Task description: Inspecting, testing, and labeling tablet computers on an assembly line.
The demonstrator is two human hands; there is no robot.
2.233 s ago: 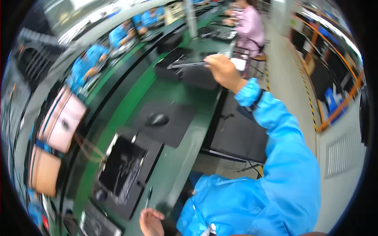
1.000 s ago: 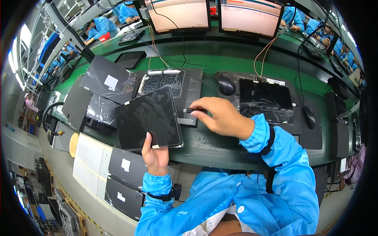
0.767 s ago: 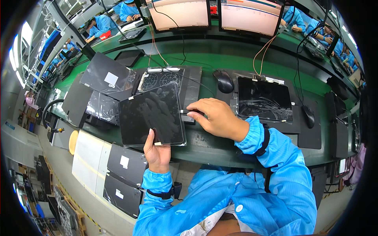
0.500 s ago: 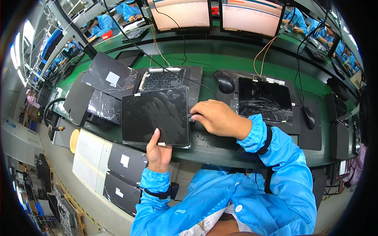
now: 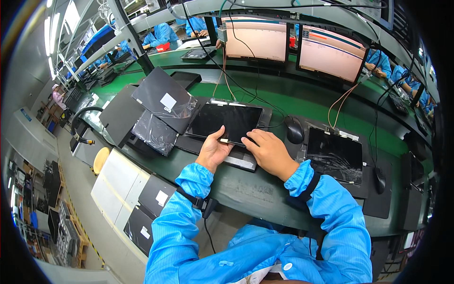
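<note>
A black tablet (image 5: 222, 122) with a glossy screen and pale tabs along its edges is over the dark pad at the middle of the bench, its near edge slightly raised. My left hand (image 5: 215, 150) grips that near edge, thumb on the screen side and fingers underneath. The bent fingers of my right hand (image 5: 272, 152) hold the near right corner; their tips are partly hidden. To the right, a second tablet (image 5: 335, 154) with a smeared screen rests on another dark pad.
A black mouse (image 5: 294, 130) sits between the pads, another mouse (image 5: 379, 181) farther right. Two monitors (image 5: 331, 52) stand behind, with cables hanging down. Dark panels (image 5: 163, 99) and a plastic-wrapped item (image 5: 155, 133) lie left. A white board (image 5: 118, 184) is nearer me.
The tablet has moved from in front of me away onto the pad, covering its round patterns. My right hand has left the side edge for the near corner. The view has shifted left.
</note>
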